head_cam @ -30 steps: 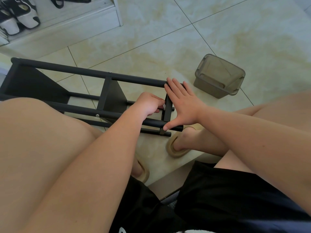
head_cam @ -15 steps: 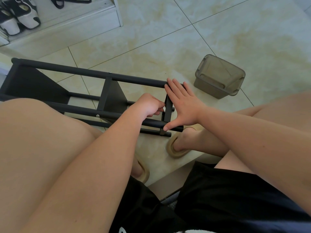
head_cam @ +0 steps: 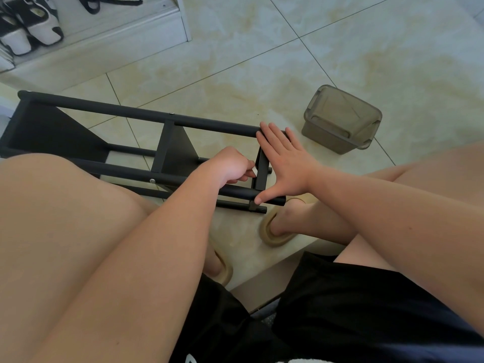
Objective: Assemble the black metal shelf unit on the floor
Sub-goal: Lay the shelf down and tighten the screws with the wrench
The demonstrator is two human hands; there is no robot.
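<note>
The black metal shelf unit (head_cam: pixel 136 115) lies on its side on the tiled floor in front of my knees. My right hand (head_cam: pixel 285 158) is spread flat against its right end panel (head_cam: pixel 262 178). The straight fingers reach the far tube and the thumb presses the near tube. My left hand (head_cam: pixel 230 165) is curled just left of that panel, inside the frame, and pinches a small silvery tool (head_cam: pixel 253 171) against the panel. The tool's tip is hidden.
A brownish translucent plastic box (head_cam: pixel 340 119) stands on the floor right of the shelf. Shoes (head_cam: pixel 28 27) sit on a white ledge at the top left. My sandalled feet (head_cam: pixel 272 231) rest by the shelf's near end, and my bare knees fill the foreground.
My left fist has dipped slightly beside the end panel. The right hand and the shelf have stayed where they were.
</note>
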